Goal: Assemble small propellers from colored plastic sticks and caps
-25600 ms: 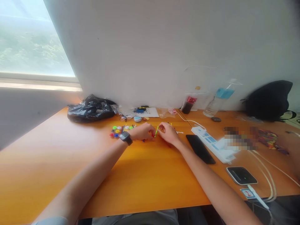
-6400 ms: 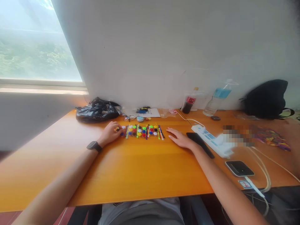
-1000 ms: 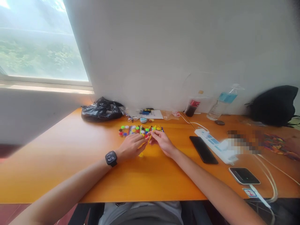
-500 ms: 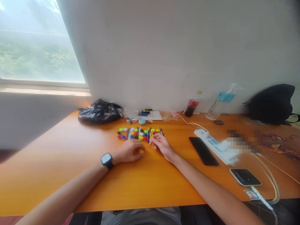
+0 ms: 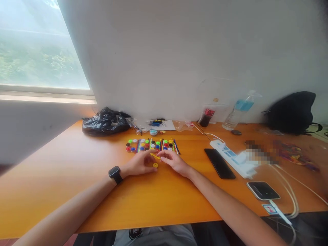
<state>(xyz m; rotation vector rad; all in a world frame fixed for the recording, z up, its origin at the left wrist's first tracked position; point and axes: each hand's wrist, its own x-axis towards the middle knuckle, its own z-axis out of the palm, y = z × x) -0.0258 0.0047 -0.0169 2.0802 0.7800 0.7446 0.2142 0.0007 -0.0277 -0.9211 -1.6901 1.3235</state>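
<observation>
My right hand (image 5: 176,163) is closed in a pinch on a thin yellow stick (image 5: 155,156), which slants towards my left hand. My left hand (image 5: 139,163) rests on the table with thumb and fingers apart, curved around the stick's far end; whether a finger touches it I cannot tell. Just below the stick, by the left thumb, is a small yellow disc (image 5: 155,165) with a mark at its centre. Right behind both hands, rows of coloured discs (image 5: 145,145) and bundles of thin coloured sticks (image 5: 176,147) lie in a block.
A black plastic bag (image 5: 106,122) sits at the back left. Behind the discs are paper (image 5: 167,125) and a small round tin (image 5: 153,132). To the right lie a black phone (image 5: 219,163), a power strip (image 5: 230,157), a white-edged device (image 5: 263,190) and cables. Bottles (image 5: 207,118) stand by the wall.
My right hand has brought the yellow stick left and away from the block, turning it flatter. My left fingers have spread from around the yellow disc. The view has shifted slightly.
</observation>
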